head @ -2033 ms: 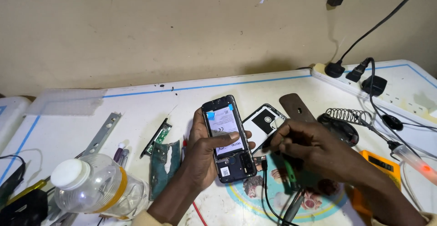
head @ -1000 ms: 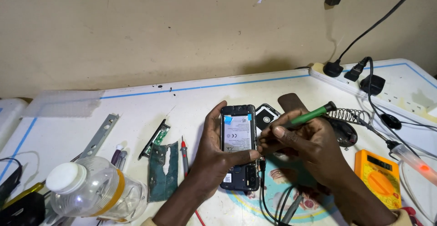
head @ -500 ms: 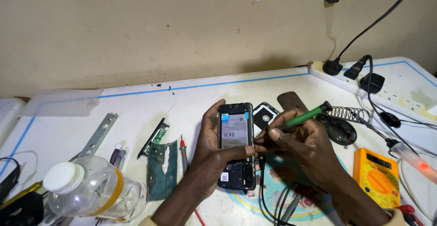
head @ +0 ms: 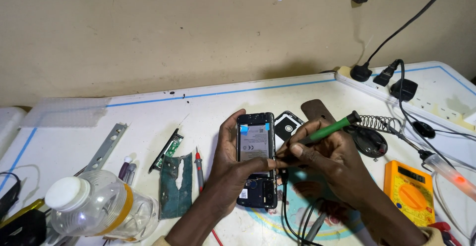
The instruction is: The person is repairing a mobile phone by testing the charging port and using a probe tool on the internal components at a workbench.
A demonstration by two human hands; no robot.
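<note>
My left hand (head: 229, 169) grips an opened phone (head: 256, 147) with its back cover off, battery showing, held upright over the table. My right hand (head: 329, 159) holds a green-handled tool (head: 329, 129) like a pen, its tip resting at the phone's right edge near my left thumb. A black phone back cover (head: 286, 123) lies just behind the phone.
A clear plastic jar with a white lid (head: 96, 209) lies front left. A circuit board (head: 168, 149), a small red screwdriver (head: 199, 169) and a metal strip (head: 105, 148) lie left of the phone. A yellow multimeter (head: 407, 191), coil iron stand (head: 377, 127) and power strip (head: 396, 90) sit right.
My left hand turned the phone upright and shifted it right. My right hand raised the green tool and brought its tip to the phone's right edge.
</note>
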